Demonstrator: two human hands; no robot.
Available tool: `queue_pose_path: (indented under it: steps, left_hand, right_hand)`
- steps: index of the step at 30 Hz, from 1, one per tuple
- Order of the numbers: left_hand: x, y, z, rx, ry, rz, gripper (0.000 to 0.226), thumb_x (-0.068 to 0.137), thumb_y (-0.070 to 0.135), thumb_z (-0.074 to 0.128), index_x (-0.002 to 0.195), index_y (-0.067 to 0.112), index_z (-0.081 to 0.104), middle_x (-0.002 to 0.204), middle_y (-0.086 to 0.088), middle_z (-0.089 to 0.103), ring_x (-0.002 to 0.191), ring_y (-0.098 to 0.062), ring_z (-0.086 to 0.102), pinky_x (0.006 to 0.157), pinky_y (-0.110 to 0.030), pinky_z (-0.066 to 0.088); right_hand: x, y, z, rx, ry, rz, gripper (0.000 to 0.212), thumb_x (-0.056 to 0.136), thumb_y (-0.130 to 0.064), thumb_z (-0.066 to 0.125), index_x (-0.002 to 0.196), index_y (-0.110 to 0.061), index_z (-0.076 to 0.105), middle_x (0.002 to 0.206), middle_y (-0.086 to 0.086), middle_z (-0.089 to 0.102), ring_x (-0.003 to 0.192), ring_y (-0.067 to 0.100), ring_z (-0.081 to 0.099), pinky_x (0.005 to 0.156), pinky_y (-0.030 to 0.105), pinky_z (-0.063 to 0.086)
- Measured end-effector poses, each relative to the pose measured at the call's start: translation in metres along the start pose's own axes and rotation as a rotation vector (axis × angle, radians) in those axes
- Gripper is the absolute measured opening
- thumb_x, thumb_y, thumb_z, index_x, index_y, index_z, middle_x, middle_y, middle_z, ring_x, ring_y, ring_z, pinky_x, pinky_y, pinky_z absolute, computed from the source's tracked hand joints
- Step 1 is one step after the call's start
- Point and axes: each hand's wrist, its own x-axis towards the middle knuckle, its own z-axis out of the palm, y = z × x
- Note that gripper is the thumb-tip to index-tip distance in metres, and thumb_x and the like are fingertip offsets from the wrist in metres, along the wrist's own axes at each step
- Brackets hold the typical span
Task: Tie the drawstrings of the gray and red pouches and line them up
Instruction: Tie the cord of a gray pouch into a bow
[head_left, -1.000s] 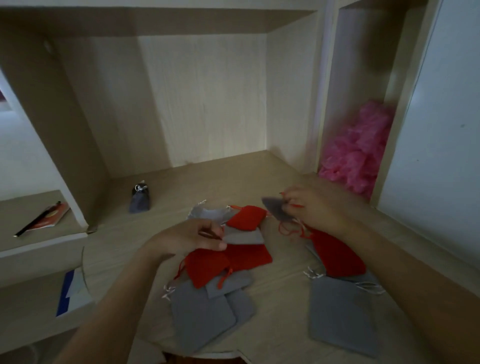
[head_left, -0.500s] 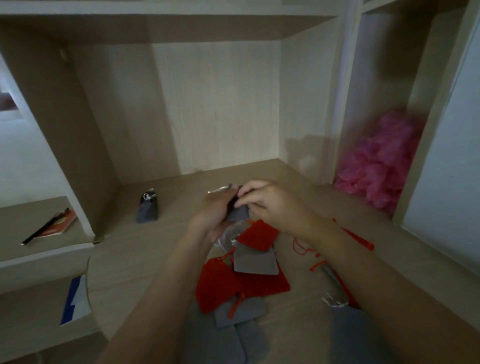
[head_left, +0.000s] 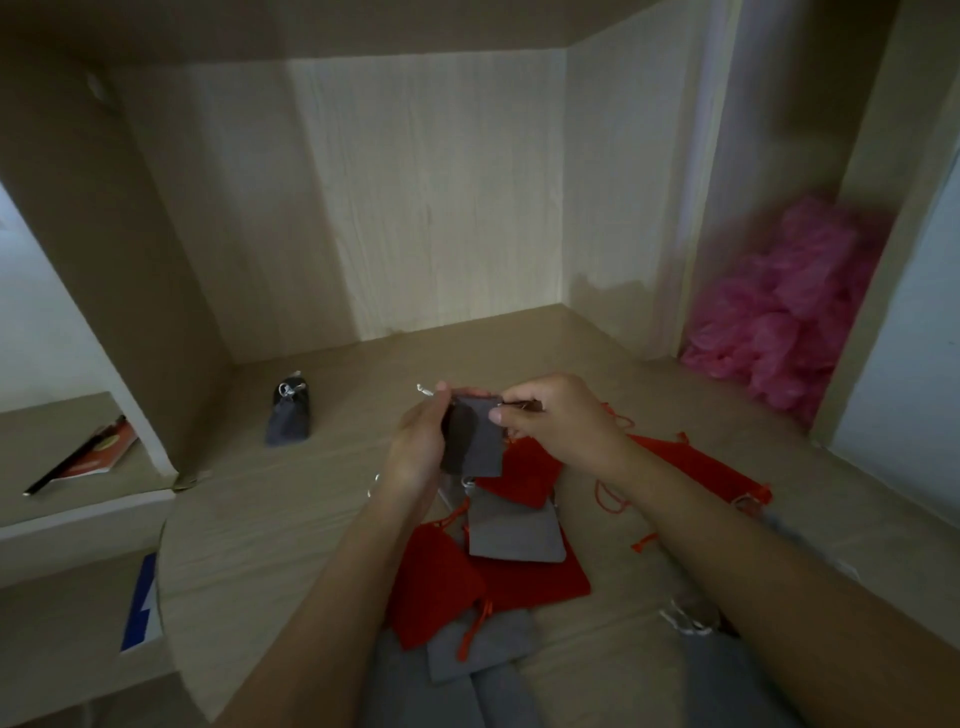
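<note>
Desk (head_left: 291, 530) of pale wood-grain laminate, set inside a boxed alcove with a matching back panel (head_left: 426, 197) and side walls, dim in shadow. Above the middle of the desk, the left hand (head_left: 418, 447) curls around the left side of a gray pouch (head_left: 480, 441), holding it up off the surface. The right hand (head_left: 556, 415) pinches the pouch's upper right edge; whether it grips a cord there cannot be told.

Below the hands lies an overlapping heap of flat red pouches (head_left: 436, 582) and loose gray pouches (head_left: 514, 530), with cords trailing. A cinched gray pouch (head_left: 290, 415) stands alone near the back left corner. Crumpled pink material (head_left: 789, 312) fills a narrow compartment to the right. A lower side shelf (head_left: 62, 509) on the left holds a red booklet (head_left: 104, 452) and a black pen (head_left: 72, 460). A blue and white sheet (head_left: 143, 605) lies below it.
</note>
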Motion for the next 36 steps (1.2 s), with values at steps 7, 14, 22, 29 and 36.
queue_pose_path:
  steps: [7, 14, 22, 29, 36]
  left_hand:
    - [-0.002, 0.003, -0.010, 0.054, 0.123, 0.190, 0.032, 0.099, 0.026, 0.042, 0.093, 0.013, 0.071, 0.092, -0.008, 0.072, 0.083, -0.012, 0.067, 0.077, -0.027, 0.051]
    - [0.011, 0.006, -0.026, -0.217, 0.161, 0.069, 0.044, 0.103, 0.030, 0.027, 0.092, 0.014, 0.066, 0.075, 0.008, 0.073, 0.077, -0.002, 0.066, 0.072, -0.017, 0.046]
    - [0.014, 0.011, -0.036, -0.602, 0.163, 0.045, 0.037, 0.103, 0.026, 0.028, 0.091, 0.010, 0.060, 0.066, 0.008, 0.071, 0.066, -0.002, 0.067, 0.060, -0.013, 0.052]
    - [0.001, 0.011, -0.023, -0.345, 0.008, -0.023, 0.028, 0.097, 0.024, 0.043, 0.080, 0.004, 0.052, 0.040, 0.009, 0.049, 0.037, -0.001, 0.045, 0.043, -0.014, 0.040]
    - [-0.016, 0.012, -0.015, -0.088, -0.380, -0.054, 0.040, 0.090, 0.006, 0.044, 0.055, 0.014, 0.063, 0.053, 0.003, 0.035, 0.049, -0.005, 0.033, 0.049, -0.016, 0.029]
  right_hand:
    - [0.002, -0.006, -0.006, -0.027, -0.108, 0.038, 0.024, 0.094, 0.000, 0.047, 0.101, -0.002, 0.070, 0.074, 0.005, 0.067, 0.052, 0.000, 0.062, 0.053, 0.015, 0.049]
    - [-0.002, -0.012, -0.025, -0.089, -0.046, 0.042, 0.024, 0.091, -0.016, 0.057, 0.068, -0.013, 0.064, 0.060, 0.005, 0.066, 0.048, 0.017, 0.059, 0.051, 0.023, 0.046]
    - [-0.006, -0.038, -0.024, -0.226, -0.110, -0.133, 0.023, 0.091, -0.019, 0.058, 0.073, -0.009, 0.069, 0.060, -0.001, 0.067, 0.049, 0.003, 0.058, 0.054, 0.009, 0.040]
    - [-0.002, -0.027, -0.020, 0.288, 0.063, -0.074, 0.012, 0.077, -0.011, 0.076, 0.075, -0.023, 0.073, 0.062, -0.003, 0.067, 0.057, 0.003, 0.057, 0.056, 0.014, 0.043]
    - [-0.005, -0.032, -0.011, -0.036, 0.028, -0.296, 0.003, 0.079, -0.015, 0.070, 0.080, -0.015, 0.072, 0.091, -0.006, 0.068, 0.076, 0.004, 0.060, 0.068, 0.013, 0.042]
